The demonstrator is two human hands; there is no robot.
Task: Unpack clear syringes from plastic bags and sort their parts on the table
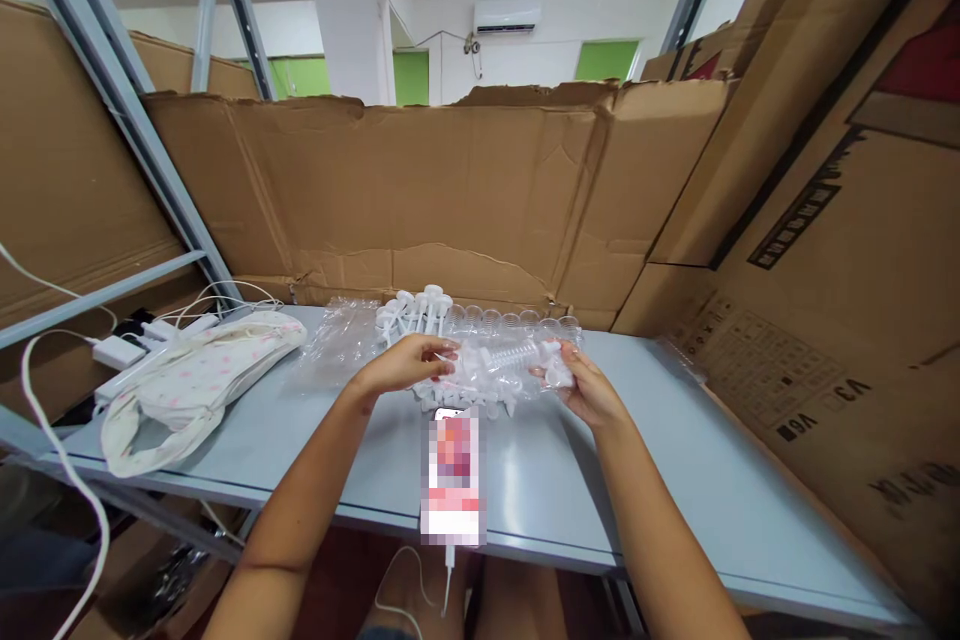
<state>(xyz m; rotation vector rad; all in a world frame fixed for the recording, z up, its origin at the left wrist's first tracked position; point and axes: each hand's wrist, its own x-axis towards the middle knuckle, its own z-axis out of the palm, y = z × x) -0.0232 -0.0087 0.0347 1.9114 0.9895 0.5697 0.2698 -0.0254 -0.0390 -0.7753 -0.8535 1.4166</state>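
Note:
My left hand (418, 363) grips the left end of a clear plastic bag (472, 360), fingers closed on it. Inside the bag a clear spring-like coil (514, 357) and white parts show. At the bag's right end, my right hand (589, 385) holds it by a white part, thumb on top. Behind my hands lie white rod-like parts with round heads (431, 305) and a row of clear round pieces (510, 320). More small white parts (499, 405) are below the bag, partly hidden. Empty-looking clear plastic bags (337, 345) lie left of my left hand.
A phone with a blurred screen (452, 480) and a white cable lies at the grey table's (540, 480) front edge. On the left are a white cloth bag (202, 380) and a power strip (142, 360). Cardboard walls (420, 180) stand behind and at both sides.

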